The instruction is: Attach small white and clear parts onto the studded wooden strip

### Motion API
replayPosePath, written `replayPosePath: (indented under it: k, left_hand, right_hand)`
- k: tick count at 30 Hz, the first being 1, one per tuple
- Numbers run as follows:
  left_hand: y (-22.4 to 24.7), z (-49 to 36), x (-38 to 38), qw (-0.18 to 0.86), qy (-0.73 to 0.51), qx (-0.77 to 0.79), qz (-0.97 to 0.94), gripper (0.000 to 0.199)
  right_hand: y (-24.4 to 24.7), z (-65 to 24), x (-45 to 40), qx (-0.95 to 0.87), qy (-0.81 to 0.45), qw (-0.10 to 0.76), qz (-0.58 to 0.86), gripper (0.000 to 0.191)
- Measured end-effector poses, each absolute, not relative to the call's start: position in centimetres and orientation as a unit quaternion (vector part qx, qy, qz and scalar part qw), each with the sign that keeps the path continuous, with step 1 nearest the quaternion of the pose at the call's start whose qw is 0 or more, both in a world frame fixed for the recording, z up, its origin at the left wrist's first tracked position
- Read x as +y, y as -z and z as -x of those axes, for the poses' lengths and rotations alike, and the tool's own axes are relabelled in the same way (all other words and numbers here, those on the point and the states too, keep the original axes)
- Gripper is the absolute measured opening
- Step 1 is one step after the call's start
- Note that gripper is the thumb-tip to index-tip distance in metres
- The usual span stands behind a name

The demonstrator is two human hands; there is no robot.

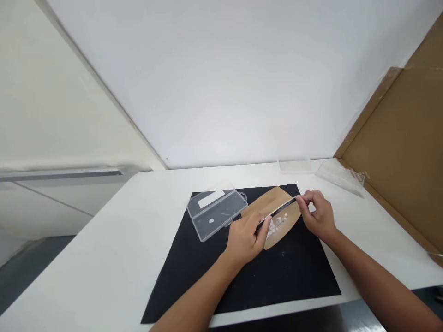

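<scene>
A thin dark strip with a pale edge [282,207] is held between both hands, slanting up to the right. My left hand [247,235] pinches its lower end, and my right hand [316,212] pinches its upper end between thumb and fingers. Beneath the strip lies a tan, rounded sheet or tray [265,199] with small white pieces [274,228] on it. Left of it, an open clear plastic case [219,214] lies with a white label [211,198] in its upper half and a small white piece in the lower half.
A black mat [277,281] covers part of the white table [114,240]. Behind it stand a shallow clear tray [295,166] and a clear plastic bag or sheet [341,177]. Cardboard [398,152] rises at the right, and a white wall closes off the back.
</scene>
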State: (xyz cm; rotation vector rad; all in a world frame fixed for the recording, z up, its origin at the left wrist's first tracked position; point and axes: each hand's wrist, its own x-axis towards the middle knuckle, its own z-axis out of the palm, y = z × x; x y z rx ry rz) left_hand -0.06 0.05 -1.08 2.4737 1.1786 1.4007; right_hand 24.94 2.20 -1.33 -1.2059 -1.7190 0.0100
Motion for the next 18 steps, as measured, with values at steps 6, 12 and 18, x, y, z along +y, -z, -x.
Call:
replayPosePath:
  k: [6,12,18]
  left_hand:
    - [1.51,0.11,0.38,0.046,-0.456,0.385,-0.801,0.02]
    - [1.38,0.27,0.43,0.032,-0.452,0.395,-0.799,0.025]
    - [1.03,0.15,0.24,0.033,-0.453,0.386,-0.803,0.025]
  right_hand:
    - [1.56,-25.15,2.62,-0.701,-0.006,0.51,0.499,0.018]
    - [1.47,-25.37,2.73,-0.711,-0.011,0.501,0.493,0.018]
    - [0.89,-25.13,2.39,-0.722,0.002,0.493,0.486,0.019]
